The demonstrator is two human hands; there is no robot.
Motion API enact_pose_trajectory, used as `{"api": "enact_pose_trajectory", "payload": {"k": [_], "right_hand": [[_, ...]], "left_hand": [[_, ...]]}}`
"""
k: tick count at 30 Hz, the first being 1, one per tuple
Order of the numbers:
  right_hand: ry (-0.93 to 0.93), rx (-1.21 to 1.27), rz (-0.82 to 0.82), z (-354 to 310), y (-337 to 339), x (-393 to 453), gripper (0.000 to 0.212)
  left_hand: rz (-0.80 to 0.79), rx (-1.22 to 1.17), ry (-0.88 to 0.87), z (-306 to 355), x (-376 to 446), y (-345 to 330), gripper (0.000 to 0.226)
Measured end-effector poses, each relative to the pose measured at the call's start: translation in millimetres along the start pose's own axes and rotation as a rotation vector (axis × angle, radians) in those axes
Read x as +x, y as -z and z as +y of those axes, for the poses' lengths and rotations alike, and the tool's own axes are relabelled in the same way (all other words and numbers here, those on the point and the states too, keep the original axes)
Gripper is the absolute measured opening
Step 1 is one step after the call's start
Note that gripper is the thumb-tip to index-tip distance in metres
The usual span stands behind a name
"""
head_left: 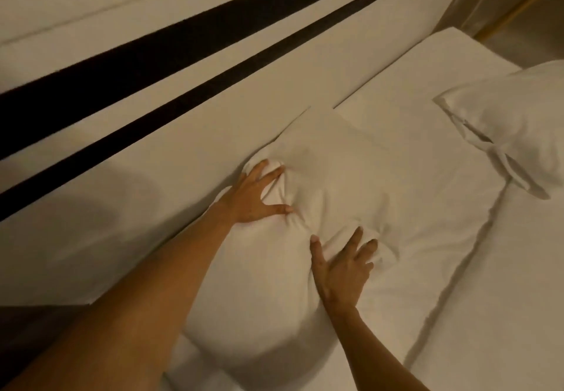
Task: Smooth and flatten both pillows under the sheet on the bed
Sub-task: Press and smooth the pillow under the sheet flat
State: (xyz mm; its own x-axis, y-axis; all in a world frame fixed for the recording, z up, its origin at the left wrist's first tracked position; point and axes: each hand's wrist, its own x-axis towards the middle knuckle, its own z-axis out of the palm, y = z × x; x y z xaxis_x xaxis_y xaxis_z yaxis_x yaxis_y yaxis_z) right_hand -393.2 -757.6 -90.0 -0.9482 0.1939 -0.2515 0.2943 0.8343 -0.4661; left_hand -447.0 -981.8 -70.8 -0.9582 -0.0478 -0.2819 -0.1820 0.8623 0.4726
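A plump white pillow point(323, 189) lies against the headboard in the middle of the view. My left hand point(254, 197) presses into its far side with fingers spread, and the fabric bunches around the fingertips. My right hand point(343, 265) presses flat on its near side, fingers apart, denting the cloth. A second white pillow point(512, 116) rests at the right edge, tilted, its open flap hanging toward the bed. The white sheet point(457, 268) covers the mattress and shows long creases to the right of my hands.
A pale padded headboard point(152, 158) with two dark stripes runs diagonally along the left. A dark strip of floor or bed frame point(36, 338) shows at the lower left. A curtain or wall with a gold trim point(518, 9) stands at the top right.
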Motion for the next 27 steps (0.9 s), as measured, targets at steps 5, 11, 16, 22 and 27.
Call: {"api": "enact_pose_trajectory", "payload": {"k": [5,11,16,22,27], "right_hand": [[-0.059,-0.07,-0.056,19.5,-22.8,9.4,0.105],[-0.066,-0.071,-0.089,25.8,-19.5,8.8,0.105],[-0.072,-0.101,-0.131,28.2,3.7,12.4,0.095],[0.157,-0.168,-0.061,17.8,54.1,48.4,0.077],[0.677,-0.257,-0.092,-35.3,54.3,85.9,0.061]], "left_hand": [[0.001,0.09,-0.006,-19.2,11.3,-18.5,0.1],[-0.02,0.089,0.01,-15.5,7.9,-17.7,0.103],[-0.008,0.13,0.111,-1.8,-5.1,-5.9,0.106],[0.179,-0.04,0.309,43.7,-67.7,-23.5,0.073],[0.332,-0.138,0.477,81.4,-96.0,-68.8,0.069]]}}
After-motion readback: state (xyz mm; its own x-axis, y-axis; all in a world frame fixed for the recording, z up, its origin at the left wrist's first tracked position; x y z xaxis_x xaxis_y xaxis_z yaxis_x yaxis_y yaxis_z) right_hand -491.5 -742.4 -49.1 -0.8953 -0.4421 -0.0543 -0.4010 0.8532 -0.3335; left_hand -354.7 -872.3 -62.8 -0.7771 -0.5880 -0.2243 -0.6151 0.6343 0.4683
